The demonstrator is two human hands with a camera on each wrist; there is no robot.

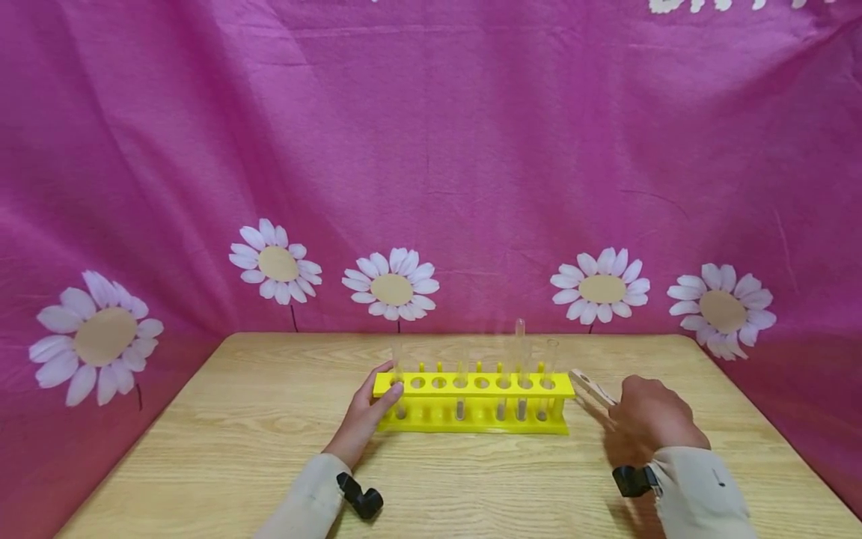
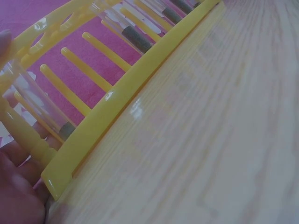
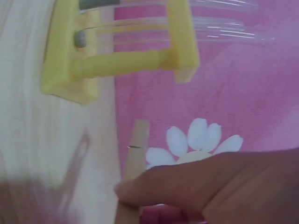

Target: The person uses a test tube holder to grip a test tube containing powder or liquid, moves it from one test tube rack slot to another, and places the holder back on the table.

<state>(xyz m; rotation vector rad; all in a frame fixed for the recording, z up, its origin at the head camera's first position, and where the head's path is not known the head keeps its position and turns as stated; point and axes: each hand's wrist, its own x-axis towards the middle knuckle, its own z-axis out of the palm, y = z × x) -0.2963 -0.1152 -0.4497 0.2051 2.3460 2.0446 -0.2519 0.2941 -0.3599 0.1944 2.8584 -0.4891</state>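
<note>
Along the front of the tabletop (image 1: 485, 479) we have a broad way between our sleeves (image 1: 703, 490). The yellow rack (image 1: 471, 428) bars the middle, its glass tubes (image 1: 520, 333) standing above the top bar. Between the leftmost tube and the next we see the widest opening, with short pegs (image 1: 439, 367) behind. Our left hand (image 1: 364, 415) blocks the rack's left end; at the right end, our right wrist view shows a gap before the wooden clamp (image 3: 136, 158).

Head cam's pretty bright and mostly sharp, with a soft shadow (image 1: 616, 447) beside the right hand (image 1: 656, 415). Both wrist cams look hazy and soft tbh, plus the left one's got white glare on the yellow rack (image 2: 126, 86) and tabletop (image 2: 187, 140).
</note>
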